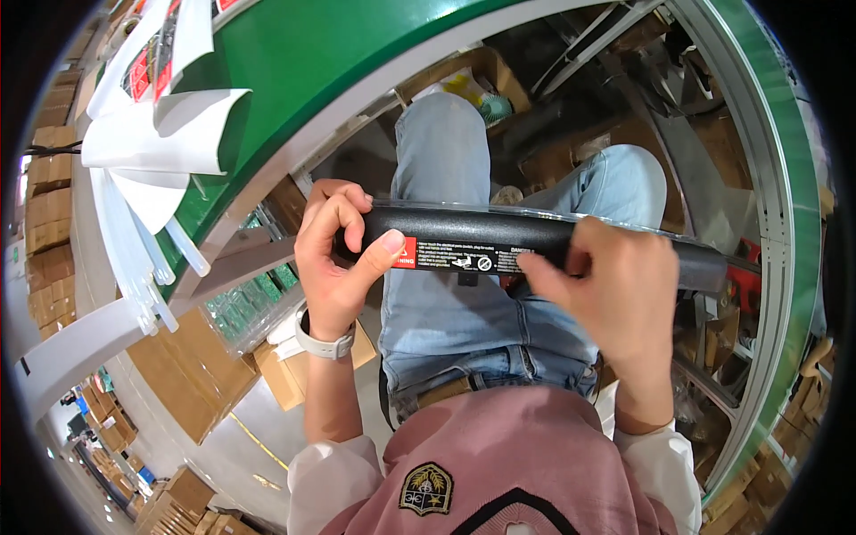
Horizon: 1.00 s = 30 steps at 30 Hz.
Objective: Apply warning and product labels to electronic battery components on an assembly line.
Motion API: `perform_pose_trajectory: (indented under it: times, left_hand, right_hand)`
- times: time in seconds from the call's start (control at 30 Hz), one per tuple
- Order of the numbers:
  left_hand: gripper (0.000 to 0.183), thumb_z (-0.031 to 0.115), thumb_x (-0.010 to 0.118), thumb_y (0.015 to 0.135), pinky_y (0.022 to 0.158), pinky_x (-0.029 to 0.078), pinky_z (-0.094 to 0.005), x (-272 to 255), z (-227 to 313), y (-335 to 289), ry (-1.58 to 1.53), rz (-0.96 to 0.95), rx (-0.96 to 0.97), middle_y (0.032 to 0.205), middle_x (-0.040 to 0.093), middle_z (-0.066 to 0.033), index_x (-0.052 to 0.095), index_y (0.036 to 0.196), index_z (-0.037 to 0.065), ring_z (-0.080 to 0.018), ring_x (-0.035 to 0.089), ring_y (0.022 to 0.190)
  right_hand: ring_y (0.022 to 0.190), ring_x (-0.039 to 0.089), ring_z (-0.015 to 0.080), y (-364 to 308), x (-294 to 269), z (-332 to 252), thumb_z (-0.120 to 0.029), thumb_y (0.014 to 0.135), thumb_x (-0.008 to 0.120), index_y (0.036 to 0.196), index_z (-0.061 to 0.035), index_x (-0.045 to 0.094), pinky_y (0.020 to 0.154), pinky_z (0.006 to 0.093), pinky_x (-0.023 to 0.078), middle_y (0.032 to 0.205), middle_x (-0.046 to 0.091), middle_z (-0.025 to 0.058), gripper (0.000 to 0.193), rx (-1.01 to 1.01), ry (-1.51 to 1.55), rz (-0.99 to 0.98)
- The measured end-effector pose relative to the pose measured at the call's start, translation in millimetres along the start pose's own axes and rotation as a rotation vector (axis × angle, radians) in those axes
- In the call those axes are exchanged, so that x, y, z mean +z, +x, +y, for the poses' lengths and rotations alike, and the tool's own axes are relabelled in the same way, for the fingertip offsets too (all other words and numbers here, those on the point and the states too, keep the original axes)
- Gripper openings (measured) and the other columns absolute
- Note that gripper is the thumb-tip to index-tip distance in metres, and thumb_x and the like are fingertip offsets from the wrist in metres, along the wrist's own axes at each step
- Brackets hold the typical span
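A long black, rounded plastic housing (464, 230) lies crosswise above my thighs. On its near side is a red and black warning label (455, 256), and a clear film edge shows along its far side. My left hand (343, 236) is closed round the housing's left end, thumb on the label's red part. Over the right part, my right hand (611, 276) has its fingers curled in, its thumb at the label's right end. That hand is a little blurred and hides some of the housing.
A green-topped bench (294, 53) curves round at the front left, bearing white sheets (169, 134) and clear plastic tubes (134, 259). An open carton (486, 71) sits beyond my knees. A metal frame (771, 267) stands at the right, with flattened cardboard (192, 366) on the floor at left.
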<state>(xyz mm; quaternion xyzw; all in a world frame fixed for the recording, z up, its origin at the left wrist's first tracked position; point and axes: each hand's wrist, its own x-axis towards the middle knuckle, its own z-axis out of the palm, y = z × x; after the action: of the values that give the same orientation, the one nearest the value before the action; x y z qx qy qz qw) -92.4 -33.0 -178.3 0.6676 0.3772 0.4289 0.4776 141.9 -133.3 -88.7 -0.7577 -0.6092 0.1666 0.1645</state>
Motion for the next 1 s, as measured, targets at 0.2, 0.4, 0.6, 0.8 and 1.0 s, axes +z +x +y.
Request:
perform_pose_trajectory:
  times: [0.2, 0.4, 0.6, 0.8, 1.0]
  left_hand:
    - [0.038, 0.017, 0.077, 0.073, 0.079, 0.04, -0.0289, 2.4, -1.6, 4.1, 0.014, 0.017, 0.063, 0.093, 0.05, -0.0118, 0.04, 0.069, 0.007, -0.0203, 0.047, 0.085]
    - [0.014, 0.013, 0.06, 0.087, 0.075, 0.046, -0.0387, 13.8, 22.7, 20.1, 0.188, -0.011, 0.073, 0.089, 0.063, -0.0154, 0.055, 0.086, 0.001, -0.0306, 0.061, 0.082]
    - [0.018, 0.018, 0.048, 0.094, 0.055, 0.047, -0.0503, 6.9, 17.0, 25.3, 0.581, -0.02, -0.03, 0.066, 0.061, -0.0196, 0.057, 0.084, 0.006, -0.0407, 0.062, 0.062]
    - [0.012, 0.018, 0.06, 0.084, 0.068, 0.052, -0.0451, 2.7, -10.0, -0.7, 0.867, -0.121, -0.066, 0.081, 0.064, -0.0128, 0.058, 0.082, 0.007, -0.0331, 0.065, 0.08]
    - [0.011, 0.011, 0.065, 0.08, 0.075, 0.051, -0.0401, -3.1, 37.6, 2.8, 0.615, 0.034, 0.268, 0.09, 0.062, -0.0116, 0.061, 0.087, 0.004, -0.0314, 0.062, 0.086]
  right_hand:
    - [0.107, 0.058, 0.0279, 6.3, 16.5, -11.9, -0.03, 0.066, 0.075, 0.119, -0.0159, 0.063, 0.08, 0.0396, 0.049, 0.118, 0.059, 0.0072, 0.056, -0.624, -0.189, 0.059]
    - [0.095, 0.065, 0.0275, 6.9, 22.1, 31.8, -0.01, 0.075, 0.063, 0.123, -0.0084, 0.062, 0.076, 0.0375, 0.053, 0.111, 0.066, 0.0097, 0.048, -0.606, -0.158, 0.466]
    - [0.08, 0.068, 0.0265, 20.4, -7.0, 33.1, -0.013, 0.075, 0.067, 0.109, -0.0059, 0.066, 0.062, 0.0352, 0.053, 0.101, 0.069, 0.01, 0.035, -0.551, -0.149, -0.011]
    - [0.068, 0.066, 0.0296, 120.6, -28.5, -16.8, -0.013, 0.081, 0.069, 0.094, -0.0065, 0.068, 0.059, 0.0391, 0.051, 0.075, 0.066, 0.0112, 0.015, -0.745, -0.008, 0.091]
    - [0.105, 0.062, 0.0287, 266.7, -11.2, -92.1, 0.005, 0.076, 0.061, 0.117, -0.01, 0.061, 0.08, 0.037, 0.052, 0.115, 0.065, 0.0093, 0.043, -0.936, -0.05, 0.541]
